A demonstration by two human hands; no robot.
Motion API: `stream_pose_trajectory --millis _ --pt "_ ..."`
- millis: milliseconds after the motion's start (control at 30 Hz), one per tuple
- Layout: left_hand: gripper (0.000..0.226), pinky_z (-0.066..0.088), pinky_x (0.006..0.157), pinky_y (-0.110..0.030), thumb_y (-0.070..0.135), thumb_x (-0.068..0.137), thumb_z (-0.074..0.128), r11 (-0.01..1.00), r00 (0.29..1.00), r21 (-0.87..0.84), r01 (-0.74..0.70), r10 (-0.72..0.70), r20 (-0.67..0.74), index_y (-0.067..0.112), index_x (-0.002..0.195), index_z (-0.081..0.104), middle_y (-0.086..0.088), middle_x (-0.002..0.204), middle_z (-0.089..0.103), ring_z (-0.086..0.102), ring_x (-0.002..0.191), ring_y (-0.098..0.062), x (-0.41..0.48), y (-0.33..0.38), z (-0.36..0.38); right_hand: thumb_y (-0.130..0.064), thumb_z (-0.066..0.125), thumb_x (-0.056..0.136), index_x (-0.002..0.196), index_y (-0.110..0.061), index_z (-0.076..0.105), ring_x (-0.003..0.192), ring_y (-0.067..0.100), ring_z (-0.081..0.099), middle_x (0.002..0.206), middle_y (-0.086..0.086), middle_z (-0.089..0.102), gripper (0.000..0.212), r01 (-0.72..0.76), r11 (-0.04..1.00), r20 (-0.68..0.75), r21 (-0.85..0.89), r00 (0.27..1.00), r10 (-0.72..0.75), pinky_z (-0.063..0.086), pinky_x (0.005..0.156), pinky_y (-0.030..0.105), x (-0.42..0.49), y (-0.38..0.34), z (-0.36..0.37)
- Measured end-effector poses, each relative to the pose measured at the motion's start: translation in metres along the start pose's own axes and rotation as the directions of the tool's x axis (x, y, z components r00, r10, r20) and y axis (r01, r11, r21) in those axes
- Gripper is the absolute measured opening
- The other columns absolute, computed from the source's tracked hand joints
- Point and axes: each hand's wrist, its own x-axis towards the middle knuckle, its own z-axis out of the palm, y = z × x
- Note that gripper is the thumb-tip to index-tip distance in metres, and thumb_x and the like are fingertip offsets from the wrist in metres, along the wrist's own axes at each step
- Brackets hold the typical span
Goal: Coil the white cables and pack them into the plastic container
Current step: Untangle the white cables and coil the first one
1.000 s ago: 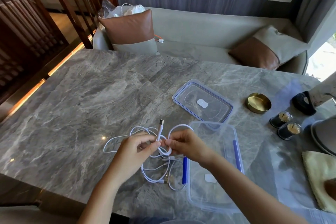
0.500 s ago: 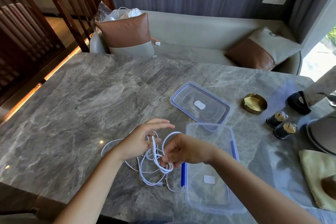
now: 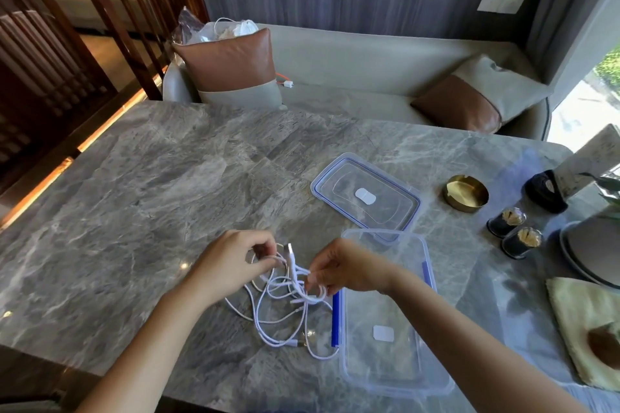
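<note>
The white cables [image 3: 285, 305] lie in a loose tangle on the marble table [image 3: 134, 194], just left of the plastic container [image 3: 389, 375], with part of the bundle lifted between the two hands. They look light, thin and floppy — the sort of cord that springs out of a loop the moment it is let go — so the sensible place to take hold is close to a plug end, feeding the slack round from there. The left hand [image 3: 231, 265] has its grip pressed together on a strand near the upright plug [image 3: 291, 250]; the right hand [image 3: 345, 270] pinches a small loop of cable between thumb and fingertips. The smooth sheath probably slides easily through the fingers, and the plugs could snag on crossing strands. The container stands open and holds no cable yet — only a small white label shows through it. Its lid [image 3: 365, 198] lies flat on the table just behind it, nothing on it.
</note>
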Motion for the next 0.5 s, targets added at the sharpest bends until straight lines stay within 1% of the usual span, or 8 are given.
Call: stream_pose_trajectory --millis 33,67,133,233,300,400,467,500 --pt "0.015 0.050 0.070 -0.030 0.035 0.074 0.074 0.999 1.000 -0.020 0.027 -0.027 -0.006 0.029 0.070 0.061 0.013 0.069 0.066 0.061 0.070 -0.003 -0.003 -0.002 0.001 -0.012 0.064 0.087 0.093 0.002 0.072 0.072 0.023 0.063 0.082 0.025 0.070 0.017 0.001 1.000 -0.065 -0.012 0.998 -0.002 0.056 0.077 0.038 0.001 0.001 -0.003" --pt "0.011 0.050 0.068 -0.029 0.036 0.074 0.073 0.998 0.999 -0.046 0.040 -0.041 -0.017 0.030 0.073 0.064 0.014 0.070 0.067 0.062 0.068 -0.004 -0.005 -0.003 0.003 -0.013 0.065 0.087 0.090 0.001 0.073 0.071 0.021 0.063 0.081 0.023 0.070 0.016 0.006 1.000 -0.124 -0.022 0.992 -0.008 0.056 0.078 0.040 0.001 0.002 -0.005" --pt "0.005 0.050 0.068 -0.026 0.032 0.077 0.072 0.992 0.998 -0.118 0.049 -0.054 -0.039 0.034 0.081 0.069 0.014 0.077 0.071 0.064 0.073 -0.004 -0.009 -0.003 0.010 -0.014 0.066 0.086 0.085 -0.002 0.073 0.067 0.018 0.062 0.073 0.013 0.068 0.014 0.017 0.999 -0.214 -0.047 0.977 -0.027 0.056 0.075 0.038 0.002 0.003 -0.007" --pt "0.010 0.049 0.069 -0.029 0.033 0.079 0.069 0.966 0.990 -0.254 0.055 -0.085 -0.109 0.035 0.089 0.070 0.003 0.081 0.071 0.063 0.076 -0.013 -0.013 0.001 0.024 -0.018 0.065 0.086 0.079 -0.005 0.073 0.058 0.015 0.059 0.062 0.003 0.064 0.017 0.028 0.996 -0.342 -0.082 0.938 -0.054 0.054 0.067 0.035 0.003 0.004 -0.005" --pt "0.012 0.048 0.066 -0.030 0.035 0.077 0.070 0.942 0.976 -0.329 0.062 -0.126 -0.178 0.039 0.088 0.071 -0.004 0.078 0.070 0.061 0.070 -0.016 -0.014 0.009 0.036 -0.021 0.065 0.087 0.074 -0.007 0.072 0.054 0.011 0.058 0.057 -0.001 0.063 0.020 0.026 0.995 -0.448 -0.100 0.891 -0.068 0.052 0.065 0.034 0.004 0.007 -0.001" --pt "0.024 0.046 0.060 -0.026 0.028 0.076 0.073 0.914 0.936 -0.400 0.067 -0.196 -0.291 0.051 0.078 0.068 -0.010 0.078 0.071 0.053 0.059 -0.005 -0.012 0.020 0.052 -0.021 0.064 0.086 0.071 -0.009 0.071 0.050 0.007 0.055 0.055 -0.004 0.062 0.020 0.052 0.997 -0.565 -0.065 0.821 -0.080 0.050 0.060 0.032 0.006 0.009 0.008" --pt "0.026 0.045 0.056 -0.022 0.022 0.079 0.071 0.891 0.917 -0.447 0.081 -0.243 -0.318 0.048 0.074 0.068 -0.005 0.069 0.070 0.049 0.056 -0.001 -0.009 0.024 0.057 -0.020 0.064 0.086 0.070 -0.011 0.071 0.049 0.005 0.054 0.053 -0.002 0.063 0.020 0.083 0.997 -0.622 -0.001 0.780 -0.066 0.048 0.057 0.031 0.009 0.010 0.015" --pt "0.022 0.046 0.054 -0.023 0.020 0.082 0.068 0.874 0.913 -0.478 0.085 -0.260 -0.314 0.041 0.075 0.070 0.000 0.063 0.066 0.048 0.055 -0.001 -0.008 0.026 0.060 -0.020 0.065 0.085 0.070 -0.011 0.071 0.049 0.006 0.056 0.054 0.000 0.063 0.019 0.109 0.993 -0.645 0.041 0.762 -0.057 0.049 0.058 0.032 0.010 0.011 0.017"
